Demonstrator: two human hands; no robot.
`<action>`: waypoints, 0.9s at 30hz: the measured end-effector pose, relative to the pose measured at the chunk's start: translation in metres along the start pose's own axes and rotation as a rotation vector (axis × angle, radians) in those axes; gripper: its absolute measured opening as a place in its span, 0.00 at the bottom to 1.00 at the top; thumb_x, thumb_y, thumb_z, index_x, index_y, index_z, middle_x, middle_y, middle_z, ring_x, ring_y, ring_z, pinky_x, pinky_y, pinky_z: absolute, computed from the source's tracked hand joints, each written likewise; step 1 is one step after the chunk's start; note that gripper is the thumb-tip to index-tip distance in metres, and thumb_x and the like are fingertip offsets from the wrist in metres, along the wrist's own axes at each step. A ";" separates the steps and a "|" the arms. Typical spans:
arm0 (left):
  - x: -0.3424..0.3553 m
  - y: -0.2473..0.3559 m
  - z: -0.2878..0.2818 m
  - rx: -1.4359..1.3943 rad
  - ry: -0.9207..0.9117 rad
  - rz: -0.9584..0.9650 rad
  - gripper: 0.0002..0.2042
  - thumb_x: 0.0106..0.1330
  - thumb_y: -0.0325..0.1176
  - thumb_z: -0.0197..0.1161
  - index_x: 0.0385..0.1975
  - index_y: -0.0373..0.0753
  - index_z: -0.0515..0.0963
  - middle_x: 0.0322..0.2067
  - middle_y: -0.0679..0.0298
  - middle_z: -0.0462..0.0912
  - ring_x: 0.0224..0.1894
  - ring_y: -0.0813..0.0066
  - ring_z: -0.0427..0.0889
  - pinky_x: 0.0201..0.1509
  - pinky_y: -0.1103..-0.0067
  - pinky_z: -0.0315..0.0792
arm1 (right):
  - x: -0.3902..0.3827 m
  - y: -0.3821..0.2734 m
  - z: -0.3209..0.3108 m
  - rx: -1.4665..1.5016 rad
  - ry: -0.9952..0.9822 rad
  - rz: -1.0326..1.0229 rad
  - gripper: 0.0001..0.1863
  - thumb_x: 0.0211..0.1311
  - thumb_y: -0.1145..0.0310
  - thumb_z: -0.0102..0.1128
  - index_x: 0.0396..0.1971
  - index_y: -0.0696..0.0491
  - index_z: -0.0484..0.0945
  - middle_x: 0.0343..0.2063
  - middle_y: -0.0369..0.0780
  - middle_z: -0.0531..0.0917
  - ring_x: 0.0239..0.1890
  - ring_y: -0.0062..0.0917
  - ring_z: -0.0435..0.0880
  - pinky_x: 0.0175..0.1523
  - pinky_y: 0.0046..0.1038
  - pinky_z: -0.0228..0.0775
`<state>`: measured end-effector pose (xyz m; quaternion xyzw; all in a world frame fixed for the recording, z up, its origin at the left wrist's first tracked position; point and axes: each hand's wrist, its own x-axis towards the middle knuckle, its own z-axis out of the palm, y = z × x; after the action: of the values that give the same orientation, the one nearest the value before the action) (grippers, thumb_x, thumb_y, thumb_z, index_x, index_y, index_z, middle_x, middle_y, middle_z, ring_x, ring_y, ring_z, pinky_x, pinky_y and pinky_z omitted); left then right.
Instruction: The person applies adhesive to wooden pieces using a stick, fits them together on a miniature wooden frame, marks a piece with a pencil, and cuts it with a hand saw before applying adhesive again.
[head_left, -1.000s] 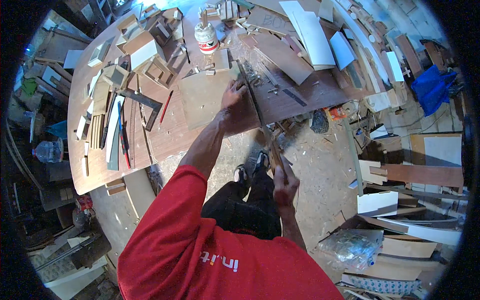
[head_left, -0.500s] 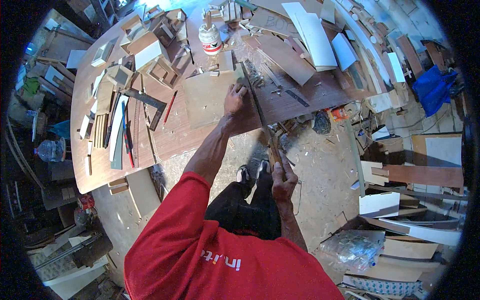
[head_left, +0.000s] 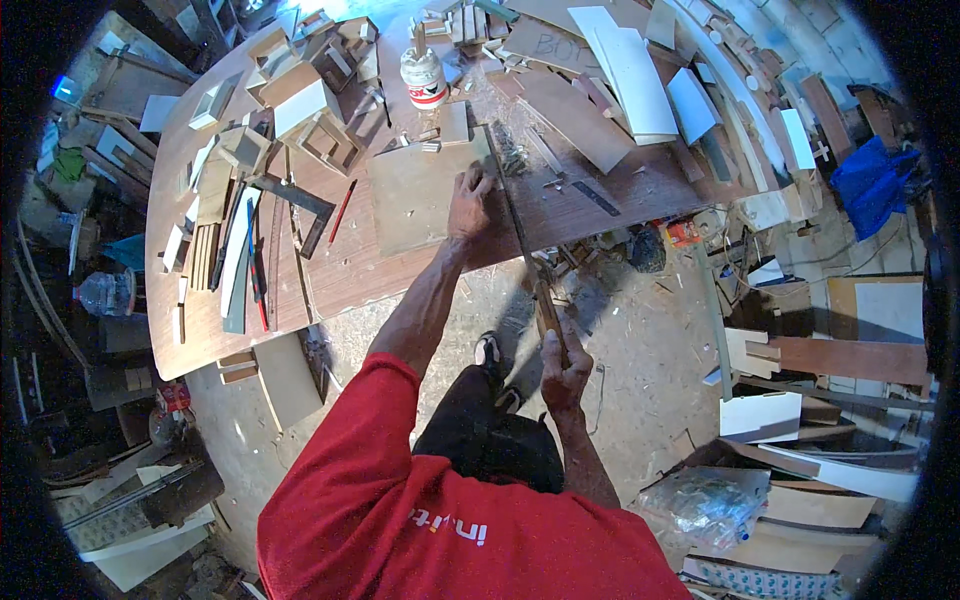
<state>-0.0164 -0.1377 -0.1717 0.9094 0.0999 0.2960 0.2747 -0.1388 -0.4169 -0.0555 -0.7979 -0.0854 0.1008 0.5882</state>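
A flat brown board (head_left: 405, 200) lies near the front edge of the workbench. My left hand (head_left: 472, 200) presses down on its right part, fingers curled closed against the wood. In my right hand (head_left: 565, 372), below the bench's front edge, is the wooden handle of what looks like a handsaw (head_left: 517, 222). Seen almost edge-on, its dark narrow blade runs up along the board's right edge; the teeth cannot be made out. A small wooden block (head_left: 454, 122) rests at the board's far edge, with little offcuts beside it.
The workbench (head_left: 345, 270) also bears a white glue tub (head_left: 422, 78) with a brush, a metal square (head_left: 300, 205), a red pencil (head_left: 342, 211), small wooden frames (head_left: 328, 145) and loose panels (head_left: 575, 120). Stacked boards (head_left: 840, 358) and a clear plastic bag (head_left: 705, 503) lie at right.
My right hand and the saw have shifted slightly toward me. My right foot has moved back. My left hand stays on the board.
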 end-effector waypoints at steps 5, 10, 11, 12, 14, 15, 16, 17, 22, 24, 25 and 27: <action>0.004 0.006 -0.009 0.033 -0.080 -0.036 0.25 0.46 0.21 0.56 0.51 0.38 0.72 0.52 0.50 0.69 0.51 0.48 0.68 0.57 0.65 0.66 | 0.003 -0.003 0.002 -0.046 -0.009 -0.085 0.20 0.67 0.67 0.49 0.56 0.60 0.73 0.49 0.48 0.80 0.53 0.30 0.76 0.58 0.28 0.64; 0.007 0.003 -0.001 0.153 -0.080 -0.083 0.25 0.46 0.21 0.55 0.49 0.39 0.72 0.54 0.50 0.67 0.54 0.47 0.65 0.59 0.60 0.63 | 0.001 -0.015 0.001 0.038 -0.079 0.157 0.21 0.67 0.67 0.48 0.56 0.60 0.73 0.47 0.47 0.80 0.48 0.31 0.78 0.56 0.28 0.66; 0.007 0.002 -0.001 0.144 -0.087 -0.098 0.25 0.46 0.21 0.55 0.49 0.39 0.72 0.55 0.49 0.67 0.55 0.46 0.64 0.60 0.59 0.62 | -0.003 -0.015 0.000 0.039 -0.079 0.152 0.21 0.67 0.67 0.48 0.56 0.60 0.73 0.47 0.47 0.80 0.48 0.31 0.78 0.56 0.28 0.66; 0.006 0.001 -0.001 0.147 -0.083 -0.096 0.25 0.46 0.21 0.55 0.49 0.39 0.72 0.55 0.49 0.67 0.55 0.46 0.64 0.60 0.59 0.62 | -0.009 -0.014 -0.001 0.021 -0.041 0.108 0.20 0.67 0.67 0.48 0.56 0.60 0.73 0.46 0.46 0.80 0.46 0.30 0.78 0.53 0.28 0.67; 0.004 0.004 0.003 0.132 -0.058 -0.044 0.26 0.46 0.21 0.55 0.50 0.39 0.72 0.56 0.49 0.66 0.56 0.45 0.63 0.60 0.59 0.61 | -0.023 -0.006 -0.009 0.000 0.004 0.067 0.20 0.67 0.68 0.48 0.56 0.60 0.73 0.46 0.46 0.80 0.44 0.29 0.79 0.51 0.28 0.68; 0.002 0.004 0.003 0.134 -0.059 -0.043 0.26 0.46 0.21 0.55 0.50 0.39 0.72 0.56 0.49 0.66 0.56 0.45 0.63 0.60 0.59 0.61 | -0.031 0.003 -0.015 -0.042 0.016 -0.008 0.21 0.67 0.68 0.48 0.56 0.60 0.73 0.45 0.46 0.81 0.43 0.28 0.79 0.50 0.28 0.69; 0.003 0.004 0.004 0.144 -0.068 -0.055 0.25 0.46 0.22 0.55 0.50 0.38 0.72 0.56 0.49 0.66 0.56 0.46 0.64 0.60 0.59 0.62 | -0.038 0.008 -0.019 -0.083 0.031 -0.083 0.21 0.67 0.68 0.48 0.56 0.60 0.73 0.44 0.46 0.81 0.42 0.28 0.79 0.49 0.28 0.70; 0.003 0.001 0.002 0.148 -0.069 -0.078 0.25 0.47 0.22 0.54 0.50 0.38 0.73 0.56 0.49 0.66 0.56 0.46 0.64 0.60 0.59 0.62 | -0.046 -0.011 -0.025 0.004 -0.055 0.223 0.21 0.67 0.68 0.48 0.56 0.61 0.73 0.45 0.48 0.81 0.45 0.30 0.80 0.52 0.29 0.69; 0.007 -0.005 0.005 0.092 -0.011 -0.010 0.22 0.48 0.23 0.54 0.48 0.37 0.75 0.55 0.48 0.67 0.55 0.46 0.64 0.59 0.59 0.63 | -0.028 0.000 -0.006 -0.036 0.061 -0.013 0.20 0.67 0.67 0.51 0.56 0.58 0.74 0.27 0.40 0.81 0.26 0.18 0.75 0.32 0.24 0.69; 0.002 -0.006 0.008 0.062 0.023 0.033 0.21 0.49 0.24 0.54 0.47 0.37 0.75 0.55 0.48 0.67 0.55 0.46 0.65 0.59 0.59 0.63 | -0.021 -0.007 -0.002 -0.079 0.103 -0.099 0.20 0.67 0.67 0.51 0.56 0.59 0.74 0.23 0.39 0.79 0.25 0.18 0.74 0.31 0.25 0.68; 0.002 -0.006 0.008 0.064 0.007 0.007 0.21 0.49 0.24 0.54 0.47 0.37 0.75 0.55 0.48 0.67 0.54 0.46 0.65 0.59 0.59 0.63 | -0.019 -0.008 -0.001 -0.051 0.052 -0.009 0.20 0.67 0.67 0.50 0.55 0.61 0.73 0.35 0.43 0.80 0.34 0.22 0.77 0.40 0.26 0.69; 0.003 -0.007 0.006 0.065 -0.008 -0.019 0.21 0.49 0.24 0.54 0.47 0.37 0.75 0.56 0.48 0.67 0.54 0.46 0.65 0.58 0.59 0.63 | -0.026 -0.016 -0.005 0.021 -0.031 0.220 0.21 0.67 0.67 0.49 0.55 0.63 0.72 0.49 0.49 0.80 0.50 0.31 0.79 0.54 0.29 0.69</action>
<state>-0.0105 -0.1337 -0.1785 0.9180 0.1170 0.2865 0.2480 -0.1628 -0.4234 -0.0375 -0.7947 -0.0055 0.1779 0.5804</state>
